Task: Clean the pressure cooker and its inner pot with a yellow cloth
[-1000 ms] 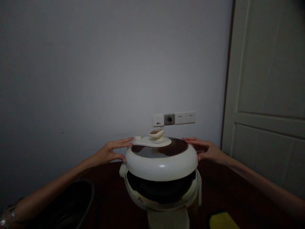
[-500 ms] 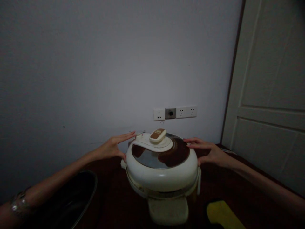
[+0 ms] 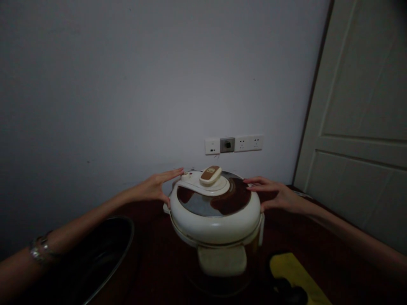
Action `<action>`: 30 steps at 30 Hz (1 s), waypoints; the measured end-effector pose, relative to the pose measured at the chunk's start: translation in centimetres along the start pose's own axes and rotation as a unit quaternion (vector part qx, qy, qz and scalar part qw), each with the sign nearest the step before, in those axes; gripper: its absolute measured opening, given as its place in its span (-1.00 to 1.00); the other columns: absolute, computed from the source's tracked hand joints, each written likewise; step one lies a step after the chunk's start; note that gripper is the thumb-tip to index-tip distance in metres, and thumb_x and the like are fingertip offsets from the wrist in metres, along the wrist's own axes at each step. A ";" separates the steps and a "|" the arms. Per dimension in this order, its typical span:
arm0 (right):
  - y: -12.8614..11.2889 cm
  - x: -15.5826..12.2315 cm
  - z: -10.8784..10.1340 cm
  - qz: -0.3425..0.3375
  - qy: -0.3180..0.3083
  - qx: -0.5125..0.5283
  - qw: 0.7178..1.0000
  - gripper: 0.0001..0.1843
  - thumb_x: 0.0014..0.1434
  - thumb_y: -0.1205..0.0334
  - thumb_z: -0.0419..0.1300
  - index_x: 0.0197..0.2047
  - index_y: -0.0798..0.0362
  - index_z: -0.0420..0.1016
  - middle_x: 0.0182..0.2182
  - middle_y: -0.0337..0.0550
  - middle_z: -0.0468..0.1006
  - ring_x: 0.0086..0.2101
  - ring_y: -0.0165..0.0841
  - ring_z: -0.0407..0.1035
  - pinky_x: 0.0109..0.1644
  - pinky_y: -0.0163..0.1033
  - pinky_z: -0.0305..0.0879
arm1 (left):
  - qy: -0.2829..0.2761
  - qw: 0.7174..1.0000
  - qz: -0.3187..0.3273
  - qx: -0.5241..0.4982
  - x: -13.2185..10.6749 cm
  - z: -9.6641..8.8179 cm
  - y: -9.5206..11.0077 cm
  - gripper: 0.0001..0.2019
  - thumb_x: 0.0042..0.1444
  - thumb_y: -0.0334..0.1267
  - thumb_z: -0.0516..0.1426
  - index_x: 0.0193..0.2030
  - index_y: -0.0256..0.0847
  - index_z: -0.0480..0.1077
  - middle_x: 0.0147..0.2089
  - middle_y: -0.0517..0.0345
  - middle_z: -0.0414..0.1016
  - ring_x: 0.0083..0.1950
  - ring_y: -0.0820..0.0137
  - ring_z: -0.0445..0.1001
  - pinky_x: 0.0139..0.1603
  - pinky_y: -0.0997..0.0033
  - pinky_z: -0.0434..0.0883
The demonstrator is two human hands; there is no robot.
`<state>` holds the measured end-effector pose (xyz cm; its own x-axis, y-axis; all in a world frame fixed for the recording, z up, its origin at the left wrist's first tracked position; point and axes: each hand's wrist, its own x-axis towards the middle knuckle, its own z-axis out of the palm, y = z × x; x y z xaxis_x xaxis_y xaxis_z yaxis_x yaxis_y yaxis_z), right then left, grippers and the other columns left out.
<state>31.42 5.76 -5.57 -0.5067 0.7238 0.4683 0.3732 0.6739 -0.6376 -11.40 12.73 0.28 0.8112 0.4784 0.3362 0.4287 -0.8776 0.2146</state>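
A white pressure cooker lid (image 3: 216,228) with a brown, glossy top and a raised handle (image 3: 210,175) sits on the cooker's body (image 3: 222,260), whose lower part is lost in shadow. My left hand (image 3: 159,186) grips the lid's left edge, thumb low on the side and fingers up by the small valve (image 3: 185,174). On the opposite edge, my right hand (image 3: 275,195) holds the rim with thumb below and fingertips on top. No gap shows along the front between lid and body.
A large dark pot or basin (image 3: 110,258) stands at the left under my forearm. At the lower right lies a yellow flat item (image 3: 295,271) with a black object (image 3: 291,292) on it. Wall sockets (image 3: 248,143) are behind the cooker; a white panelled door (image 3: 362,127) is at right.
The lid has come down onto the cooker's body, closing the dark gap seen at the front. Both hands stay on it. The view has shifted slightly.
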 end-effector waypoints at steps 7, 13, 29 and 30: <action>-0.8 0.0 -0.2 0.020 -0.015 0.013 1.000 -0.44 -0.12 0.12 0.41 0.01 -0.20 0.49 0.15 -0.12 0.33 0.16 -0.18 0.17 0.25 0.10 0.02 | -0.013 1.000 -0.020 -0.003 0.0 0.0 -0.1 -0.03 -0.19 -0.04 0.34 0.35 0.01 -0.02 0.38 -0.05 0.04 0.36 0.15 0.07 0.33 0.01 0.02; -1.1 -0.1 -0.1 0.005 -0.017 0.008 1.000 -0.45 -0.08 0.12 0.39 0.04 -0.20 0.46 0.15 -0.13 0.34 0.16 -0.20 0.18 0.26 0.08 0.01 | -0.018 0.999 -0.047 0.017 -0.1 -0.1 0.2 -0.02 -0.17 0.00 0.32 0.37 -0.04 -0.06 0.38 -0.08 0.02 0.36 0.14 0.06 0.31 0.02 0.04; -2.1 -12.7 5.8 0.176 0.120 -0.041 0.976 -0.64 0.10 0.01 0.19 -0.10 0.00 0.58 -0.10 -0.05 0.57 -0.08 -0.09 0.43 0.05 0.05 0.31 | -0.043 0.991 -0.094 0.088 -2.1 -0.7 1.5 -0.27 0.02 -0.14 0.15 0.35 -0.14 0.03 0.36 -0.01 0.07 0.32 0.18 0.16 0.29 0.18 0.11; -2.0 -14.0 6.8 0.189 0.100 -0.031 0.976 -0.63 0.09 0.00 0.19 -0.11 0.00 0.58 -0.13 -0.04 0.58 -0.11 -0.09 0.45 0.01 0.05 0.34 | -0.029 0.989 -0.111 0.088 -2.2 -0.7 1.7 -0.31 0.03 -0.19 0.12 0.33 -0.14 0.07 0.34 0.00 0.13 0.30 0.18 0.20 0.27 0.17 0.13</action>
<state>32.52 -6.72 -15.04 -0.1649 0.9325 0.3213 0.5543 0.3570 -0.7519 -12.67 10.19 0.55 0.7089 0.6618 0.2440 0.6572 -0.7453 0.1121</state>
